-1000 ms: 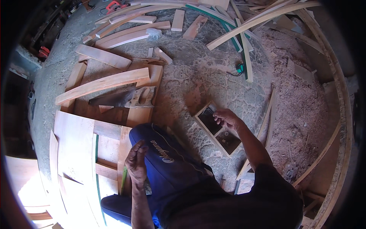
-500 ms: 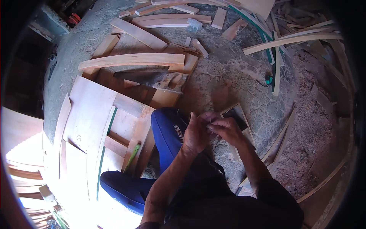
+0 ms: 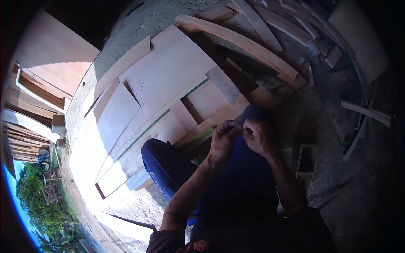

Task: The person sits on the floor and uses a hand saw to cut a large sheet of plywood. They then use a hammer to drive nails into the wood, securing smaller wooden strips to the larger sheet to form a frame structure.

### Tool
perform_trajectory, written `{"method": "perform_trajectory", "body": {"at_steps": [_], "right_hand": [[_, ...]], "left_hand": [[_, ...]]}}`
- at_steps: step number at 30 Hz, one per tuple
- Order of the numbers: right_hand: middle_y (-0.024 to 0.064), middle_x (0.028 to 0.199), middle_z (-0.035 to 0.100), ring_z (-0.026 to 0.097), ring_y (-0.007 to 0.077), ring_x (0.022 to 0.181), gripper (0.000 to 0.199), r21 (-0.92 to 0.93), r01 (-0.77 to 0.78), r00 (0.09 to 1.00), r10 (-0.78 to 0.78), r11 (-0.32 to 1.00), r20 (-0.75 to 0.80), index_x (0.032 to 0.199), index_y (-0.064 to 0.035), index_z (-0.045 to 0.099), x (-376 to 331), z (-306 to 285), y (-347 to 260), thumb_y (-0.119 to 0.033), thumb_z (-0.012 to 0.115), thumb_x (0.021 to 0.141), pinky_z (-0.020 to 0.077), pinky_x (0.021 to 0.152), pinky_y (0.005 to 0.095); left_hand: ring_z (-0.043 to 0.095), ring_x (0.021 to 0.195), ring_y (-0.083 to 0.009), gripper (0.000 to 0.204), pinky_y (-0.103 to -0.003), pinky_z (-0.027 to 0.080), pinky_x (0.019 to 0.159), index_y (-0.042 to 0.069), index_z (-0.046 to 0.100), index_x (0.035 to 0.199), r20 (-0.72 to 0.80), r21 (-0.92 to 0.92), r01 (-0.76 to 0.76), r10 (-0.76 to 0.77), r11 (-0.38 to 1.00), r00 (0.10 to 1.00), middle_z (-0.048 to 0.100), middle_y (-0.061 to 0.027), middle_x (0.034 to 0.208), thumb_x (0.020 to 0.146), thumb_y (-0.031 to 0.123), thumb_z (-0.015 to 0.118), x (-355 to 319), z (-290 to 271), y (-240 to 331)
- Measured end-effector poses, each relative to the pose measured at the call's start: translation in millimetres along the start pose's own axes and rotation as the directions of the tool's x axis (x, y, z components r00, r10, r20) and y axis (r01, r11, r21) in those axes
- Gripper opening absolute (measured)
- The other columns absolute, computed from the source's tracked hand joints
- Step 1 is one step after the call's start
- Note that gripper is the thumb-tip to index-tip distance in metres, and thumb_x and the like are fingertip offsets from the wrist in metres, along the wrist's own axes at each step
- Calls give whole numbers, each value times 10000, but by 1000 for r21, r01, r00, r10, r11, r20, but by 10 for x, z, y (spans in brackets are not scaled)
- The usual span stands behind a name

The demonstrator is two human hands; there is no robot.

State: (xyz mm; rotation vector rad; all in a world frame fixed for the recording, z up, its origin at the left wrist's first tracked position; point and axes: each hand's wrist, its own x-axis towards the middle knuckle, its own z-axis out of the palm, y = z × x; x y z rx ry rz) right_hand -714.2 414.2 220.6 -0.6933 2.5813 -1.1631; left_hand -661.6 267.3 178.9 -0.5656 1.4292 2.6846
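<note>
The left hand (image 3: 223, 139) and the right hand (image 3: 259, 135) met over the person's raised knee in blue trousers (image 3: 249, 168), fingertips touching, the fingers of both curled together as if pinching something between them; what they pinched was too small and too shadowed to make out, so whether anything was clamped there could not be told. Just beyond the hands lay a stack of plywood sheets (image 3: 168, 71) on the concrete floor (image 3: 139, 206), with a narrow wooden batten (image 3: 185, 118) across them and a green strip (image 3: 201, 135) close under the left hand. A long curved wooden board (image 3: 240, 42) lay farther out, with more planks and offcuts (image 3: 295, 25) piled behind it. To the right of the right forearm a small open wooden frame (image 3: 307, 160) sat on the dusty floor, apart from both hands. A thin pale slat (image 3: 365, 111) lay near the right rim. At the far left, bright sun fell on the ground, and trees (image 3: 38, 198) showed outside.
</note>
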Motion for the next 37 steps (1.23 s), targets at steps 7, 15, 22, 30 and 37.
{"method": "perform_trajectory", "body": {"at_steps": [7,15,22,30,37], "right_hand": [[142,1075,637,639,346,943,348,-140,473,877,-451,870,166,1210,-59,590,334,1502,-83,-147,660,881,519,823,459],[140,1214,612,632,310,1109,309,-397,643,744,-412,655,526,1201,-46,591,313,2335,361,-177,509,932,513,918,474],[230,955,680,683,403,909,272,-304,253,765,2,918,645,1116,-4,592,271,812,-155,-168,608,899,538,800,511],[209,740,638,658,336,563,328,64,-516,764,425,854,486,1198,17,486,579,362,-159,-229,546,990,518,522,429],[217,981,727,732,349,756,593,32,38,949,-46,999,310,1476,-100,358,722,929,600,-281,604,968,567,671,490]], "left_hand": [[466,522,-39,100,-219,362,470,67,669,1006,-386,193,-75,146,978,911,689,-48,825,1002,150,614,-54,-1463,816],[542,531,-77,161,-249,420,492,43,723,961,-295,611,85,126,787,947,691,-50,749,955,193,663,412,-1916,800],[712,760,-277,248,-386,549,693,30,739,1017,-23,863,-37,113,504,993,725,-171,858,923,223,615,776,-2176,354],[691,926,-377,249,-442,549,836,97,760,963,273,934,-263,-5,244,962,723,-191,973,883,198,547,1066,-2479,22],[705,962,-324,237,-434,530,895,120,770,965,124,978,-87,-192,191,974,728,-180,996,898,251,584,1094,-2235,234]]}}
